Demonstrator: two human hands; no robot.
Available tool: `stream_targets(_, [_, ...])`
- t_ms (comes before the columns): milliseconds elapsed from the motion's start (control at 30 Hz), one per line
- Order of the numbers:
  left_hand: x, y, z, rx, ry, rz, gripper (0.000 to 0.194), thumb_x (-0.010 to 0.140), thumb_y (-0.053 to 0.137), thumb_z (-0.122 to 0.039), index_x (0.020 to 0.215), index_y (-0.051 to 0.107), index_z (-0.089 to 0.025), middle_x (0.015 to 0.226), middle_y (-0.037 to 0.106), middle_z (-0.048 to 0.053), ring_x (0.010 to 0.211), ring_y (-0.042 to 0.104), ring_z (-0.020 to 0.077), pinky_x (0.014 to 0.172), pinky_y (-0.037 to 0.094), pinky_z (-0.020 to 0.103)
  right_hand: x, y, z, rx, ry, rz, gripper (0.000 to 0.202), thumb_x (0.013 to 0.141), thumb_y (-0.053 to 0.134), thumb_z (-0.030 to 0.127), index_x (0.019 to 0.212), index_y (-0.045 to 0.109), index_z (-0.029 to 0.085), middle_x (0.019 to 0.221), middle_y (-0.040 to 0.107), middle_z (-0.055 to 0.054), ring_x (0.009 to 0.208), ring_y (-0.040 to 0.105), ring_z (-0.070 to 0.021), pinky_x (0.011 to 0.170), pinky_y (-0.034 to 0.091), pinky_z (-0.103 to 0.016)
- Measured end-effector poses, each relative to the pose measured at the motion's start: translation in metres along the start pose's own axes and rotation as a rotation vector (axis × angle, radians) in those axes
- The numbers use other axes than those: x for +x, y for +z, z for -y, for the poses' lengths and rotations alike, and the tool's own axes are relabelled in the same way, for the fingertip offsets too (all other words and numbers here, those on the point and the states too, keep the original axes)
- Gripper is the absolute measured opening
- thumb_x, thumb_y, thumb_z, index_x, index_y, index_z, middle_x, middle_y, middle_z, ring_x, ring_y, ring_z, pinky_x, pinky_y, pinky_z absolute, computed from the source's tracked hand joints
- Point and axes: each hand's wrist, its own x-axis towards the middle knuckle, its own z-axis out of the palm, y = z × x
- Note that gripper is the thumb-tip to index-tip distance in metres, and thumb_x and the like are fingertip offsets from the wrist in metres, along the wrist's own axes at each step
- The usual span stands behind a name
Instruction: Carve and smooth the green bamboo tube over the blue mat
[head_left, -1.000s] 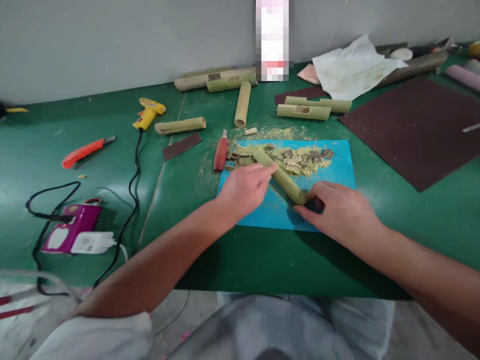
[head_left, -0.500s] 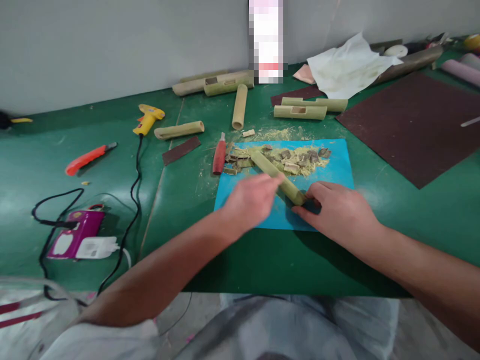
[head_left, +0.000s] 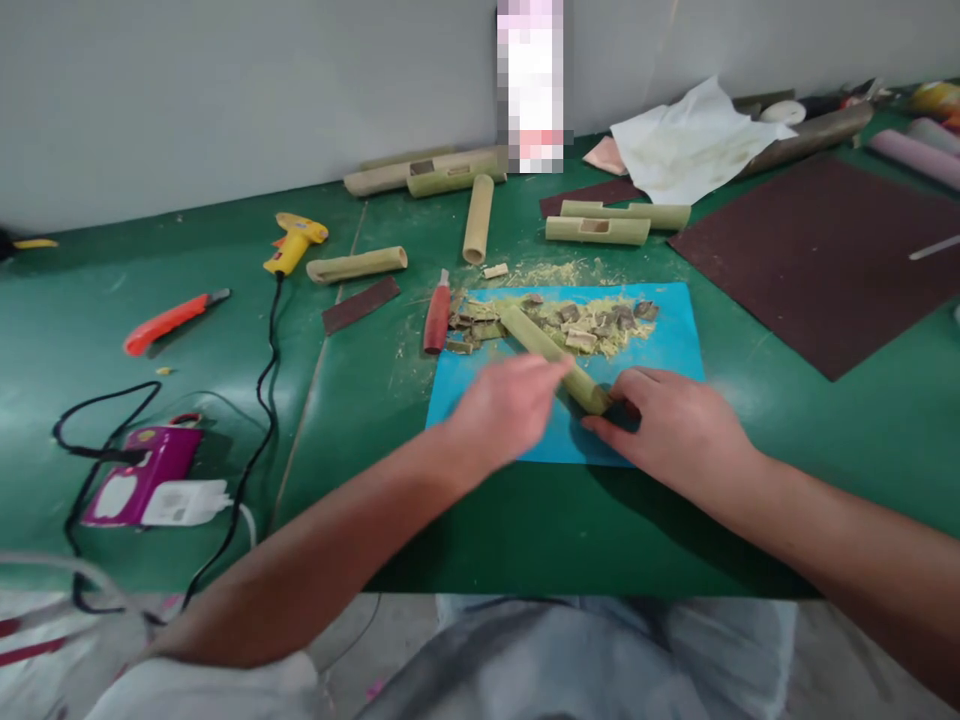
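A pale green bamboo tube [head_left: 538, 336] lies slantwise over a blue sheet [head_left: 675, 345], its near end toward my right. My right hand [head_left: 679, 420] grips that near end between thumb and curled fingers. My left hand [head_left: 506, 405] is closed and slightly blurred, its fingertips against the middle of the tube. Whatever its fingers hold is hidden. Bamboo chips and shavings [head_left: 600, 325] are heaped on the sheet behind the tube. A red-handled blade tool [head_left: 437, 318] rests at the sheet's left edge.
Cut bamboo tubes [head_left: 598, 231] lie toward the back of the green table [head_left: 360, 390]. To the left are a yellow glue gun [head_left: 296, 243], an orange knife [head_left: 169, 322] and a purple power strip [head_left: 150, 475] with cords. A dark brown sheet [head_left: 817, 260] covers the right side.
My left fingertips have shifted slightly along the tube, toward its near end. My right hand keeps its hold on the end. The whole view has moved a little.
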Motion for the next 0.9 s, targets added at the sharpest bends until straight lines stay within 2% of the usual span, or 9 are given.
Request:
stream_targets(100, [0.0003, 0.0002, 0.0015, -0.051, 0.042, 0.068, 0.036, 0.106, 0.045, -0.015, 0.125, 0.075, -0.014, 0.084, 0.076, 0.005, 0.074, 0.07, 0.0142, 0.067, 0.058, 0.023, 0.0003, -0.0008, 0.0002, 0.0, -0.014, -0.012, 0.027, 0.085, 0.073, 0.038, 0.074, 0.052, 0.026, 0.073, 0.065, -0.002, 0.066, 0.059, -0.0189, 0.056, 0.03, -0.031])
stream_targets(200, [0.0014, -0.0002, 0.0044, -0.027, -0.075, -0.037, 0.032, 0.104, 0.05, -0.014, 0.121, 0.077, -0.012, 0.086, 0.076, 0.007, 0.074, 0.071, 0.0151, 0.069, 0.059, 0.024, -0.0002, 0.0002, -0.0007, -0.004, -0.02, -0.036, 0.029, 0.085, 0.072, 0.041, 0.072, 0.051, 0.026, 0.071, 0.064, -0.001, 0.063, 0.057, -0.0178, 0.055, 0.029, -0.031])
stream_targets(333, [0.001, -0.001, 0.0064, -0.077, 0.013, 0.058, 0.037, 0.106, 0.046, -0.015, 0.129, 0.074, -0.013, 0.092, 0.078, 0.007, 0.079, 0.073, 0.0155, 0.07, 0.059, 0.024, -0.0009, 0.0012, -0.0004, -0.004, -0.043, -0.042, 0.028, 0.085, 0.073, 0.039, 0.073, 0.051, 0.026, 0.072, 0.064, -0.001, 0.064, 0.057, -0.0179, 0.056, 0.031, -0.031])
stream_targets(367, [0.001, -0.0017, 0.0074, -0.064, 0.029, 0.048, 0.036, 0.105, 0.047, -0.015, 0.127, 0.075, -0.015, 0.089, 0.077, 0.006, 0.075, 0.071, 0.0144, 0.068, 0.058, 0.023, -0.001, 0.001, 0.0001, -0.003, -0.036, -0.037, 0.029, 0.085, 0.073, 0.039, 0.073, 0.05, 0.026, 0.072, 0.063, -0.001, 0.065, 0.058, -0.018, 0.056, 0.031, -0.031])
stream_targets(467, [0.0011, -0.004, 0.0088, -0.001, -0.089, -0.074, 0.031, 0.104, 0.051, -0.015, 0.117, 0.079, -0.012, 0.083, 0.075, 0.006, 0.073, 0.07, 0.0148, 0.069, 0.058, 0.024, -0.0009, 0.0002, 0.0019, 0.001, -0.02, -0.029, 0.031, 0.085, 0.074, 0.039, 0.073, 0.049, 0.026, 0.072, 0.063, -0.001, 0.065, 0.058, -0.0179, 0.056, 0.029, -0.03])
stream_targets(600, [0.0019, -0.0046, 0.0071, -0.086, 0.044, 0.058, 0.036, 0.106, 0.045, -0.014, 0.126, 0.075, -0.011, 0.083, 0.075, 0.006, 0.07, 0.069, 0.0141, 0.064, 0.056, 0.022, -0.0009, -0.0001, 0.0021, 0.009, -0.036, -0.046, 0.029, 0.082, 0.074, 0.037, 0.072, 0.049, 0.026, 0.071, 0.061, 0.0, 0.064, 0.057, -0.0172, 0.055, 0.027, -0.03])
stream_targets(733, [0.0016, -0.0035, 0.008, 0.007, -0.068, -0.096, 0.031, 0.103, 0.051, -0.014, 0.117, 0.078, -0.009, 0.084, 0.075, 0.008, 0.074, 0.07, 0.0164, 0.066, 0.057, 0.024, -0.0009, -0.0002, 0.0014, 0.007, -0.017, -0.021, 0.029, 0.084, 0.073, 0.039, 0.073, 0.05, 0.026, 0.071, 0.061, 0.0, 0.064, 0.056, -0.0173, 0.055, 0.027, -0.03])
stream_targets(833, [-0.0018, -0.0019, 0.0054, -0.076, 0.04, 0.067, 0.037, 0.106, 0.044, -0.015, 0.126, 0.075, -0.011, 0.081, 0.073, 0.005, 0.07, 0.068, 0.0144, 0.064, 0.055, 0.023, -0.0013, -0.0001, 0.0015, -0.003, -0.041, -0.023, 0.027, 0.083, 0.074, 0.036, 0.074, 0.051, 0.025, 0.071, 0.061, -0.001, 0.065, 0.056, -0.0174, 0.056, 0.028, -0.03])
stream_targets(900, [-0.0032, -0.0017, 0.0051, -0.052, 0.044, 0.052, 0.037, 0.106, 0.044, -0.014, 0.125, 0.076, -0.014, 0.078, 0.071, 0.003, 0.065, 0.064, 0.0126, 0.059, 0.053, 0.021, -0.0016, 0.0003, 0.0018, -0.005, -0.039, -0.039, 0.029, 0.084, 0.074, 0.037, 0.074, 0.05, 0.025, 0.072, 0.061, -0.001, 0.065, 0.056, -0.017, 0.056, 0.029, -0.03])
